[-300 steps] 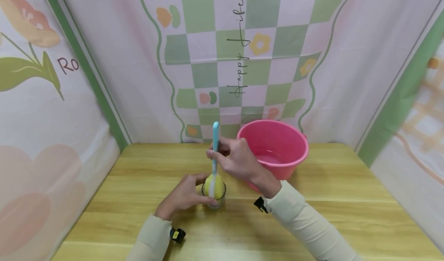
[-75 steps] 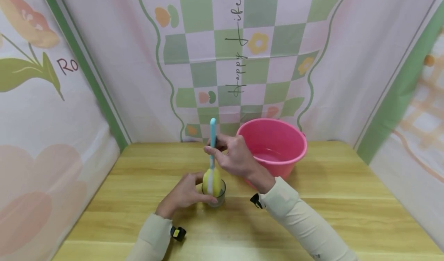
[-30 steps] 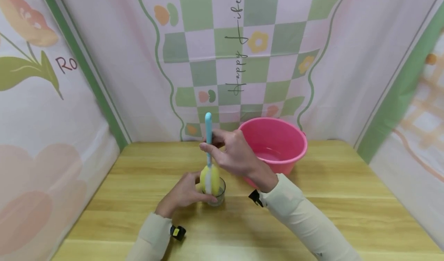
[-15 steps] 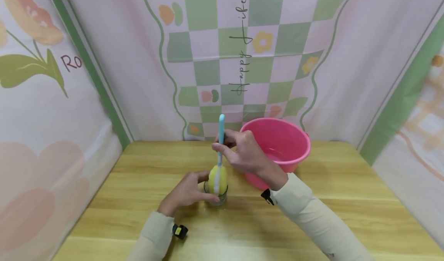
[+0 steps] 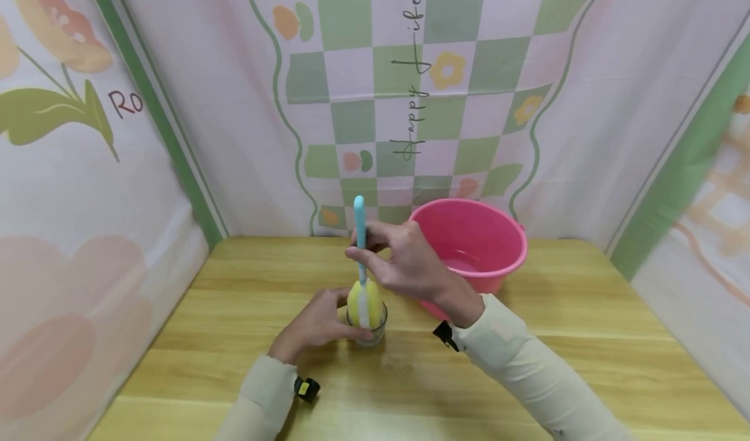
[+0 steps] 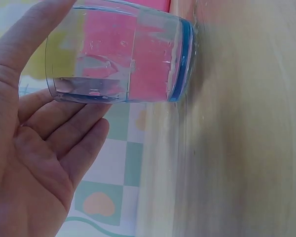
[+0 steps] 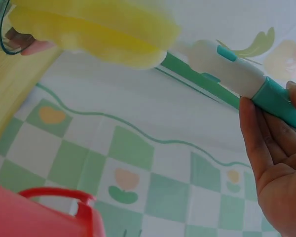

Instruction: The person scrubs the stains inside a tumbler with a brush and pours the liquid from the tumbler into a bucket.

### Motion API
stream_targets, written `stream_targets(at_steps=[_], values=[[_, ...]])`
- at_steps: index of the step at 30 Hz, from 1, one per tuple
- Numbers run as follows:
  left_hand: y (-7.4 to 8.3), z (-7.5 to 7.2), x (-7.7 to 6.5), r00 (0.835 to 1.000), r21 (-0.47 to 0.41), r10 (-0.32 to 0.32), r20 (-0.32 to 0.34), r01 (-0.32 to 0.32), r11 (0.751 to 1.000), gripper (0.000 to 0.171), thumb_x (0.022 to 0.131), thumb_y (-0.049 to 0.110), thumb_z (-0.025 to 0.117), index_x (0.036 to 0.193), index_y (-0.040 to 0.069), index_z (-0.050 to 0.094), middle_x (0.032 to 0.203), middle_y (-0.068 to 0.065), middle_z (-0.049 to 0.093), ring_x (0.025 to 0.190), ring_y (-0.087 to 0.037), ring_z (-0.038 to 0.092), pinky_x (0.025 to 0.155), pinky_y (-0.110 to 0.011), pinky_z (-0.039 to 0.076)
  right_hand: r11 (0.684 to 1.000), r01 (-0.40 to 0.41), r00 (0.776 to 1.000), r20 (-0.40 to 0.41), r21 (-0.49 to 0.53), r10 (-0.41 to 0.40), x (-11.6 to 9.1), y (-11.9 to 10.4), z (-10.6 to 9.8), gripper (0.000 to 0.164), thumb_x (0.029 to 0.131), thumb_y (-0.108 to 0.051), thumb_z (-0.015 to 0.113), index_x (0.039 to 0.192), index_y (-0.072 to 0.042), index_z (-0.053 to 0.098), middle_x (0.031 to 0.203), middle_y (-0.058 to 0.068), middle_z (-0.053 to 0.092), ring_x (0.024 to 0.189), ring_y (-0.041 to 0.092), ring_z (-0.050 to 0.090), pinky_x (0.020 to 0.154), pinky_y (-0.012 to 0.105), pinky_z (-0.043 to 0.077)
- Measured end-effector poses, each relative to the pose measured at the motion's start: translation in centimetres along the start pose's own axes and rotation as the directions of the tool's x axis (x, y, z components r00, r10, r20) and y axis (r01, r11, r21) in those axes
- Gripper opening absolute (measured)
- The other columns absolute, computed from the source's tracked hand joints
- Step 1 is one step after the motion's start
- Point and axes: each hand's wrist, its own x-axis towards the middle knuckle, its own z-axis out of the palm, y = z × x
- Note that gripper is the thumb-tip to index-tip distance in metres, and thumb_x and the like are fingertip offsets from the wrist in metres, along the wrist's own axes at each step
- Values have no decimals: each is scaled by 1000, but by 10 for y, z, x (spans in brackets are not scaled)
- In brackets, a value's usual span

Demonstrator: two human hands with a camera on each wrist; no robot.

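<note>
In the head view my left hand (image 5: 316,317) holds a small clear glass (image 5: 377,335) on the table, thumb in front and fingers behind. The left wrist view shows the glass (image 6: 113,59) upright on the wood, water drops on its wall. My right hand (image 5: 410,258) pinches the light-blue handle of a sponge cup brush (image 5: 360,223) between thumb and fingers. The brush stands nearly vertical, its yellow sponge head partly inside the glass mouth and partly above the rim. In the right wrist view the yellow sponge (image 7: 93,32) points at the glass rim (image 7: 1,29).
A pink bucket (image 5: 469,232) stands at the back right of the wooden table (image 5: 246,278), just behind my right wrist. Its handle (image 7: 54,191) shows in the right wrist view. Printed curtains (image 5: 410,102) hang close behind the table and along both sides.
The right hand has shifted the brush sideways, leftward, then right, then left again, the sponge staying at the glass mouth. Its head sits slightly higher than ten seconds ago. The left hand keeps its hold.
</note>
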Motion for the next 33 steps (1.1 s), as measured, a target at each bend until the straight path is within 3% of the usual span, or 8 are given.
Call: stream_targets(at_steps=[6, 14, 18, 23, 26, 29, 33], values=[[0, 1, 1, 1000, 0, 2, 4, -2, 1000, 42, 79, 41, 94, 113, 26, 73, 103, 18, 77, 103, -7, 71, 102, -37, 57, 1000, -30, 1000, -5, -7, 30, 1, 16, 7, 6, 98, -9, 75, 97, -4, 72, 89, 3, 81, 83, 13, 80, 76, 27, 67], [2, 1, 2, 1000, 21, 21, 15, -21, 1000, 57, 80, 44, 92, 128, 24, 70, 127, 10, 76, 135, -18, 64, 123, -50, 45, 999, -36, 999, -21, -41, 35, -14, 30, 0, 7, 95, -4, 77, 95, -3, 70, 82, 5, 78, 78, 17, 80, 70, 27, 66], [3, 0, 2, 1000, 23, 13, 18, -13, 1000, 61, 81, 43, 92, 133, 20, 68, 131, 7, 74, 137, -22, 63, 124, -53, 43, 999, -29, 999, -26, -38, 28, -18, 23, -6, 8, 94, -2, 78, 96, -3, 70, 83, 4, 78, 77, 15, 80, 68, 25, 66], [2, 0, 2, 999, 14, 33, 22, -33, 999, 51, 82, 40, 92, 125, 25, 70, 122, 14, 76, 132, -16, 66, 124, -50, 45, 1000, 18, 1000, -14, -11, -18, -13, 11, -4, 9, 93, 0, 78, 96, -2, 69, 83, 4, 79, 78, 12, 80, 75, 23, 66], [2, 1, 3, 998, 1, 52, 23, -52, 999, 45, 81, 38, 92, 119, 27, 71, 113, 17, 77, 121, -10, 70, 118, -44, 51, 999, 42, 999, 5, 2, -42, -8, 7, 2, 8, 94, 0, 77, 95, -3, 69, 84, 4, 79, 79, 10, 79, 76, 22, 66], [1, 2, 2, 998, -1, 59, 18, -59, 998, 40, 81, 36, 93, 114, 27, 71, 104, 17, 77, 103, -8, 73, 101, -36, 59, 999, 34, 999, 27, 6, -34, -2, 6, 8, 5, 96, -4, 75, 96, -4, 70, 85, 3, 80, 82, 10, 80, 77, 22, 66], [1, 3, 1, 999, 16, 51, 8, -52, 999, 36, 81, 36, 93, 107, 26, 70, 95, 15, 75, 88, -9, 71, 83, -29, 61, 1000, 18, 999, 32, -9, -17, 2, 13, 13, 5, 99, -9, 74, 97, -5, 71, 86, 2, 81, 84, 13, 81, 75, 23, 66]])
